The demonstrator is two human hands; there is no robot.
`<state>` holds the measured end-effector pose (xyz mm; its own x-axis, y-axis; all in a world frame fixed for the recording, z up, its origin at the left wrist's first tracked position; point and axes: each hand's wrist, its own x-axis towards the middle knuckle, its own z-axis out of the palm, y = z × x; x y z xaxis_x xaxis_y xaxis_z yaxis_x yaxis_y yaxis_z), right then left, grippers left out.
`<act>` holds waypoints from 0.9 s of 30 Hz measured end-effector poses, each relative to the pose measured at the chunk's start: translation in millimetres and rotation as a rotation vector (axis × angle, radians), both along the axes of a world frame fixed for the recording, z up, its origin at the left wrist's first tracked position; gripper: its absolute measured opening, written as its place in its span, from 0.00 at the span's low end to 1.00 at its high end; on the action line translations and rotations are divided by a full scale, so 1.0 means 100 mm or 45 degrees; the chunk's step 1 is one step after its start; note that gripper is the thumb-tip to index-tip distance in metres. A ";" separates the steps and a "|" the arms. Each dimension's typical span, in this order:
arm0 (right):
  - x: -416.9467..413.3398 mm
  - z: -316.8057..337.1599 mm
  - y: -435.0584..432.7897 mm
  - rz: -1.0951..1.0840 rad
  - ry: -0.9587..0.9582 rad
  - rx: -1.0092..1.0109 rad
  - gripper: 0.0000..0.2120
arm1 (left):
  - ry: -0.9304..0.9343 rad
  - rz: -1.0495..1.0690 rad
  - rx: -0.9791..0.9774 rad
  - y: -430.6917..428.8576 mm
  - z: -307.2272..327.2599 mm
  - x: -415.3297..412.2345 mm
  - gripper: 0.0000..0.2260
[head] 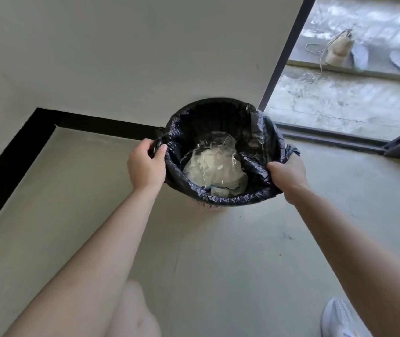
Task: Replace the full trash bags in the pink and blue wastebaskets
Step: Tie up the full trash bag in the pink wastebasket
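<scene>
At nine o'clock on the basket (209, 207) our left hand (146, 167) pinches the black bag (218, 113); at four o'clock our right hand (288, 176) grips it. Next, we think, we lift it straight out.

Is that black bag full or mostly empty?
Mostly empty: the black bag holds only some clear plastic and white scraps at the bottom; its inner walls show bare above.

A single view, worn on the person's head, looks forward and steeply down through a wide-angle lens. The bin (208, 207) sits near, at mid-frame, where the left hand (145, 166) and right hand (288, 177) reach it from the bottom edge. Floor (218, 263) fills the lower half, wall (121, 57) the upper left, a doorway (339, 105) the upper right; a shoe (339, 319) shows at bottom right.
</scene>
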<state>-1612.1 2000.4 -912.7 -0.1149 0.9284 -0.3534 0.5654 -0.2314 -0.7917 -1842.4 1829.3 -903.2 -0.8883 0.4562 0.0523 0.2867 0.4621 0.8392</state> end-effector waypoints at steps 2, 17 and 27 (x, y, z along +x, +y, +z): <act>-0.01 0.05 -0.04 0.039 -0.121 -0.017 0.14 | 0.161 -0.109 -0.238 0.07 0.11 0.06 0.05; 0.15 0.25 -0.25 0.090 -0.409 0.241 0.25 | 0.373 -0.322 0.323 0.37 1.00 0.73 0.07; -0.02 1.69 0.01 0.069 0.334 0.883 0.06 | 0.441 -0.086 0.173 0.29 1.88 0.09 0.09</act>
<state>-1614.4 2001.7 -743.9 -0.1670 0.9189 0.3573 0.3339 0.3937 -0.8565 -1833.6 1858.5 -715.4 -0.7758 0.4810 0.4084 0.5900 0.3234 0.7398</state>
